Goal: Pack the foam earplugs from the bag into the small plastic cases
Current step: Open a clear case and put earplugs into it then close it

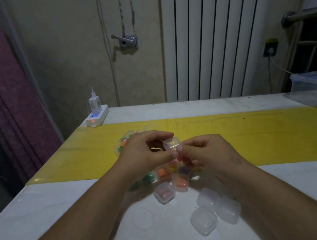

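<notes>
The left hand [147, 151] and the right hand [204, 150] hold one clear case [172, 144] between them, above the table [45, 215]. On each hand the thumb and the curled fingers pinch the case from its own side. It cannot be told whether the lid is fully closed or whether something is inside.

The main risk is probably that the case slips. It is small and smooth, and only the fingertips hold it. If one hand presses harder than the other, the case may jump out and fall on the filled cases [163, 174] just below, or roll away.

A second risk is with the lid. If foam sticks out at the rim, the lid will likely not snap, and it may open later.

The bag [129, 133] with the loose earplugs [123, 144] lies behind the left hand, partly hidden, so a reach for it could push earplugs out. The empty cases [204, 221] lie just beside the right forearm, and a careless move of this arm may sweep them away.
</notes>
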Action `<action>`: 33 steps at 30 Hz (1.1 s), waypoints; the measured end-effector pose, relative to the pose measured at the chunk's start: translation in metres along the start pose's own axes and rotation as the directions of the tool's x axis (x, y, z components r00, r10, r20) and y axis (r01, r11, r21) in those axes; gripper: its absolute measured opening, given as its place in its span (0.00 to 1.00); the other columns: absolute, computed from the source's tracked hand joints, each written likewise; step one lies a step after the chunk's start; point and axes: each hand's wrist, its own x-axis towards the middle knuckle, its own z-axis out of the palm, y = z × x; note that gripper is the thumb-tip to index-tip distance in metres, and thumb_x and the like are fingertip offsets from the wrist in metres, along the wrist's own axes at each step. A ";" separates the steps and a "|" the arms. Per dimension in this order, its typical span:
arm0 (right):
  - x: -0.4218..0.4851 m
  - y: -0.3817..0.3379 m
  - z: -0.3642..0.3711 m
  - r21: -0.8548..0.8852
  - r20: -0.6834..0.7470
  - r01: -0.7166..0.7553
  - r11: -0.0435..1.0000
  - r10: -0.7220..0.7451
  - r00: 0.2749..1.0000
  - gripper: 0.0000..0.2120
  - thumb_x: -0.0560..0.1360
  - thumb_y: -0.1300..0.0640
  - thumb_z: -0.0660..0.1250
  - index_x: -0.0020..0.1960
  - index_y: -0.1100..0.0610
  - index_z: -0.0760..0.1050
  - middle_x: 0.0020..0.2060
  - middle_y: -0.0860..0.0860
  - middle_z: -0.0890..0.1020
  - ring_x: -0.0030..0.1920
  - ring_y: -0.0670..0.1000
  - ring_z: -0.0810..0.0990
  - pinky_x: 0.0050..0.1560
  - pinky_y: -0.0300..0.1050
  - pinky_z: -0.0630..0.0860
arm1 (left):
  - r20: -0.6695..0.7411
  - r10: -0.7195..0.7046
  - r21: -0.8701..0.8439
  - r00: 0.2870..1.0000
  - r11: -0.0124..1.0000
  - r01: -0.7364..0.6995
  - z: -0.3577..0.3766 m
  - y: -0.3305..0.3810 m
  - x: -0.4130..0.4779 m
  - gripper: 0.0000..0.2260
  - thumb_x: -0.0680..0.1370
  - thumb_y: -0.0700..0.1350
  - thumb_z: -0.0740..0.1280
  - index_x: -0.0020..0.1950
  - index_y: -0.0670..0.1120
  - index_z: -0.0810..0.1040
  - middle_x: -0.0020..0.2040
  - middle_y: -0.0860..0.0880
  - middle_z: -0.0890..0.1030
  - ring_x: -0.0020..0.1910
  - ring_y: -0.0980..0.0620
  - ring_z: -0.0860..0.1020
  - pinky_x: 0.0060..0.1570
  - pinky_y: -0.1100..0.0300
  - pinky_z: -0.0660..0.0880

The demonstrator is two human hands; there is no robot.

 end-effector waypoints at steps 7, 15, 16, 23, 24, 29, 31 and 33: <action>0.001 0.002 0.004 -0.080 -0.056 0.042 0.996 -0.047 0.997 0.03 0.73 0.59 0.73 0.42 0.57 0.86 0.37 0.61 0.84 0.33 0.50 0.78 0.39 0.48 0.76 | -0.011 0.067 0.100 0.998 0.993 -0.066 -0.001 -0.001 0.001 0.19 0.68 0.38 0.77 0.57 0.52 0.82 0.48 0.56 0.83 0.46 0.58 0.82 0.48 0.62 0.80; 0.006 0.007 0.001 -0.065 -0.147 0.028 0.998 -0.038 0.988 0.03 0.71 0.61 0.75 0.45 0.56 0.85 0.35 0.53 0.85 0.33 0.47 0.78 0.39 0.46 0.76 | 0.042 -0.077 -0.176 0.996 0.981 0.084 -0.002 0.000 0.001 0.16 0.72 0.33 0.73 0.58 0.47 0.82 0.51 0.46 0.83 0.46 0.56 0.81 0.45 0.62 0.81; 0.007 0.007 0.000 -0.077 -0.160 0.022 0.997 -0.034 0.987 0.02 0.71 0.60 0.75 0.44 0.56 0.85 0.34 0.53 0.84 0.32 0.48 0.78 0.39 0.46 0.76 | 0.041 -0.065 -0.162 0.997 0.984 0.071 -0.001 0.001 0.001 0.16 0.71 0.33 0.74 0.56 0.47 0.82 0.50 0.47 0.83 0.45 0.55 0.81 0.44 0.61 0.81; 0.004 0.002 0.002 0.062 -0.099 -0.076 0.995 0.082 0.992 0.18 0.74 0.51 0.72 0.43 0.67 0.82 0.33 0.61 0.81 0.34 0.54 0.78 0.39 0.53 0.78 | 0.031 0.051 0.015 0.998 0.999 -0.051 0.005 0.001 0.000 0.14 0.71 0.35 0.75 0.52 0.49 0.80 0.47 0.58 0.82 0.44 0.58 0.82 0.44 0.60 0.82; 0.004 0.002 0.002 0.022 -0.089 -0.071 0.997 0.073 0.993 0.19 0.72 0.48 0.73 0.43 0.66 0.83 0.35 0.64 0.83 0.35 0.55 0.79 0.42 0.54 0.79 | 0.027 0.077 0.051 0.997 0.996 -0.078 0.006 0.001 0.000 0.13 0.71 0.35 0.74 0.52 0.49 0.80 0.46 0.57 0.82 0.43 0.58 0.82 0.44 0.60 0.81; 0.003 0.003 0.003 -0.056 -0.079 -0.077 0.996 0.072 0.994 0.15 0.74 0.49 0.72 0.39 0.62 0.83 0.30 0.55 0.82 0.31 0.50 0.79 0.38 0.48 0.75 | 0.032 0.202 0.212 0.979 0.956 -0.204 0.007 -0.003 0.002 0.17 0.69 0.38 0.76 0.52 0.56 0.80 0.48 0.54 0.81 0.46 0.57 0.80 0.49 0.59 0.79; 0.004 0.003 0.004 -0.065 -0.090 -0.076 0.995 0.070 0.994 0.15 0.75 0.51 0.71 0.38 0.62 0.83 0.28 0.52 0.80 0.30 0.49 0.78 0.39 0.48 0.74 | 0.040 0.184 0.210 0.982 0.960 -0.188 0.007 -0.004 0.002 0.18 0.69 0.42 0.77 0.55 0.56 0.80 0.50 0.55 0.81 0.47 0.59 0.79 0.50 0.61 0.79; 0.004 0.002 0.004 -0.044 -0.106 -0.081 0.996 0.076 0.992 0.14 0.76 0.55 0.69 0.38 0.63 0.83 0.28 0.53 0.81 0.30 0.50 0.78 0.40 0.49 0.75 | 0.022 0.162 0.160 0.987 0.973 -0.163 0.007 -0.003 0.002 0.15 0.71 0.44 0.76 0.56 0.54 0.81 0.50 0.55 0.81 0.46 0.60 0.80 0.49 0.62 0.79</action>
